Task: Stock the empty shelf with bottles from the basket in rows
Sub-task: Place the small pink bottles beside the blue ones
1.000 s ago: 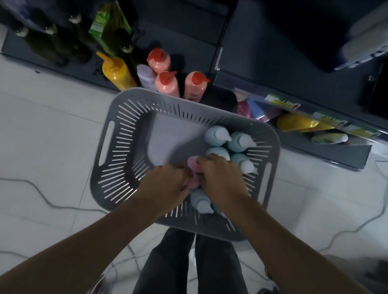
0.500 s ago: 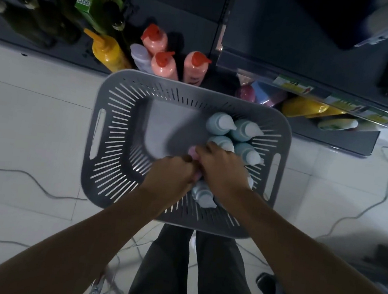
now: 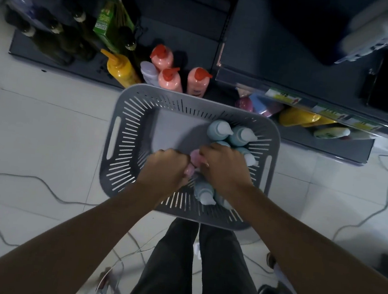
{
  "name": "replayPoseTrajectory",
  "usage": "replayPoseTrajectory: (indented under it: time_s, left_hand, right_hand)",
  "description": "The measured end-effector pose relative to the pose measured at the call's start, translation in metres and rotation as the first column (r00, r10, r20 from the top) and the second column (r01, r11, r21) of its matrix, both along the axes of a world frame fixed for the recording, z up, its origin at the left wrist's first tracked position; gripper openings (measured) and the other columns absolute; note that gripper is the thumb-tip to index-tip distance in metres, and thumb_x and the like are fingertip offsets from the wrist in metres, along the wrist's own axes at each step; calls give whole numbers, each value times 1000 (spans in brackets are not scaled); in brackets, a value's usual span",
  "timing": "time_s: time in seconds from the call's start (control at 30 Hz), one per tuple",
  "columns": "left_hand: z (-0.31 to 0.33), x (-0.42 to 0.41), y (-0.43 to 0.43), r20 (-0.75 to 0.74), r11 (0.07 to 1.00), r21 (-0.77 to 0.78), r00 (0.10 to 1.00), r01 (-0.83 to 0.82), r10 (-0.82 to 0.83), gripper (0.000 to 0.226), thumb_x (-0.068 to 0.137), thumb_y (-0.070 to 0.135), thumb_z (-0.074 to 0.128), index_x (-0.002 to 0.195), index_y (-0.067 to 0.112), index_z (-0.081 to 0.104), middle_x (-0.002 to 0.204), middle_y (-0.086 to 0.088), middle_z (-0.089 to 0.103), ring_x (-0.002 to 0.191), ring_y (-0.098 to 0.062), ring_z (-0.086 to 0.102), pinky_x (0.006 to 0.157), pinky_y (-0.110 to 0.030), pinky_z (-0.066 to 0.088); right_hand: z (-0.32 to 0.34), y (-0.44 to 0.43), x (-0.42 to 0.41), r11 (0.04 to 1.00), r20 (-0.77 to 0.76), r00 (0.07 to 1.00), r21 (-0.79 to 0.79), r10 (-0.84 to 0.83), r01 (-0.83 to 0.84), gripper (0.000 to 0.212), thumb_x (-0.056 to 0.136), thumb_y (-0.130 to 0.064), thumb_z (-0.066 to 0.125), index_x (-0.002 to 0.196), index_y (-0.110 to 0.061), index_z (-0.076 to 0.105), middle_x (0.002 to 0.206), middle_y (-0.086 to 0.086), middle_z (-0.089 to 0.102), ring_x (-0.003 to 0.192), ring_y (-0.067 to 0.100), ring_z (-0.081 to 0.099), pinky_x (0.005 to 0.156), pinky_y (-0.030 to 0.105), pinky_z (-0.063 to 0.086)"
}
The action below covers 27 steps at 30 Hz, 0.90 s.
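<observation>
Grey slatted plastic is what you're working in: the basket (image 3: 126,139) sits on the floor right against the shelf (image 3: 76,72), and both your hands are down inside it.

Your left hand (image 3: 167,168) is balled up with the fingers curled under, and pink shows at its knuckles. Your right hand (image 3: 224,169) has its fingers bent down over the pink bottle (image 3: 195,157) between the two hands. Both seem to be gripping pink, but whether that is one bottle or two is hidden under your hands. Blue bottles (image 3: 218,130) stand packed along the right side of the basket, and its left half is bare.

You look to be at the pick-up step, with nothing lifted out yet. Next, pull straight up so you don't knock the blue ones touching your right wrist, then reach forward over the far rim. Set the bottle beside the red-capped bottles (image 3: 169,79) lined up on the bottom shelf, next to a yellow bottle (image 3: 121,72).

Further left on that shelf are dark bottles (image 3: 55,46) and a green carton (image 3: 112,23). White tiles (image 3: 46,131) make up the floor, with loose cables (image 3: 29,178) trailing on both sides and near your legs (image 3: 175,264), so watch your footing. The room is dim, and the upper shelves are too dark to read.
</observation>
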State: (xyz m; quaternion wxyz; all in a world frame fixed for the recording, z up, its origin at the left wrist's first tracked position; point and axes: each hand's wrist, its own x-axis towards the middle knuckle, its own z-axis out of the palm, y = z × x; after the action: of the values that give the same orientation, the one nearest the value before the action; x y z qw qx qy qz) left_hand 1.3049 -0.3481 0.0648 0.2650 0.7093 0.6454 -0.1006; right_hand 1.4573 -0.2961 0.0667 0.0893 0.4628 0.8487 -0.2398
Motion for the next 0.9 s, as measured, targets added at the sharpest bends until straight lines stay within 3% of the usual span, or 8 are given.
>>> replayPoseTrajectory:
  time_s: [0.13, 0.23, 0.3, 0.43, 0.53, 0.63, 0.77, 0.9]
  left_hand:
    - [35, -10, 6, 34, 998, 13, 997, -67, 66, 38, 93, 32, 61, 60, 27, 45, 70, 3, 53, 62, -25, 58, 66, -35, 56]
    - [71, -12, 14, -4, 996, 19, 996, -85, 85, 19, 90, 38, 64, 84, 21, 68, 82, -4, 65, 75, -32, 67, 70, -37, 56]
    - [97, -11, 21, -47, 997, 10, 995, -83, 83, 24, 88, 41, 66, 96, 18, 72, 92, -11, 68, 84, -35, 69, 75, -39, 57]
    - [148, -3, 36, -121, 998, 59, 993, 9, -2, 24, 85, 32, 73, 99, 13, 71, 97, -13, 68, 90, -33, 67, 71, -38, 48]
    - [185, 10, 47, -165, 995, 97, 986, 38, -21, 23, 85, 27, 73, 100, 10, 70, 90, -12, 60, 88, -32, 63, 67, -38, 42]
    - [224, 25, 60, -180, 988, 148, 983, 51, -24, 24, 85, 28, 73, 101, 10, 70, 97, -13, 60, 98, -38, 65, 69, -38, 44]
    - [270, 46, 74, -188, 970, 227, 981, 89, -46, 24, 82, 28, 71, 98, 11, 68, 79, -7, 42, 96, -41, 64, 67, -38, 42]
    - [312, 75, 84, -184, 937, 312, 977, 159, -105, 18, 82, 28, 72, 90, 15, 62, 90, -10, 51, 94, -39, 63, 66, -36, 41]
  right_hand:
    - [34, 5, 5, 999, -32, 999, 29, 29, -28, 10, 85, -20, 67, 95, -19, 67, 97, 6, 69, 86, 32, 67, 69, 37, 50]
    - [64, 10, 7, 996, -105, 994, 86, 10, -1, 6, 79, -21, 67, 84, -17, 65, 84, 9, 68, 75, 35, 67, 62, 37, 49]
    - [91, 15, 8, 996, -66, 998, 84, 2, 4, 9, 82, -24, 63, 89, -19, 66, 94, 8, 70, 84, 35, 66, 68, 36, 48]
    - [138, 26, 19, 989, 5, 999, 135, 54, -54, 22, 83, -27, 67, 105, -22, 67, 105, 5, 71, 97, 32, 66, 75, 36, 51]
    - [175, 32, 28, 983, 20, 999, 181, 39, -42, 21, 80, -25, 67, 102, -23, 67, 99, 8, 70, 93, 36, 65, 75, 40, 54]
    - [213, 39, 42, 971, 5, 1000, 238, 9, -10, 18, 78, -25, 63, 96, -25, 67, 95, 8, 70, 89, 36, 65, 73, 41, 55]
    - [258, 46, 72, 947, -40, 999, 321, -22, 34, 17, 78, -23, 62, 94, -22, 67, 89, 8, 70, 86, 35, 63, 69, 37, 51]
    - [302, 45, 108, 919, -126, 990, 379, -65, 109, 12, 76, -21, 64, 88, -17, 66, 78, 7, 67, 77, 29, 59, 63, 36, 48]
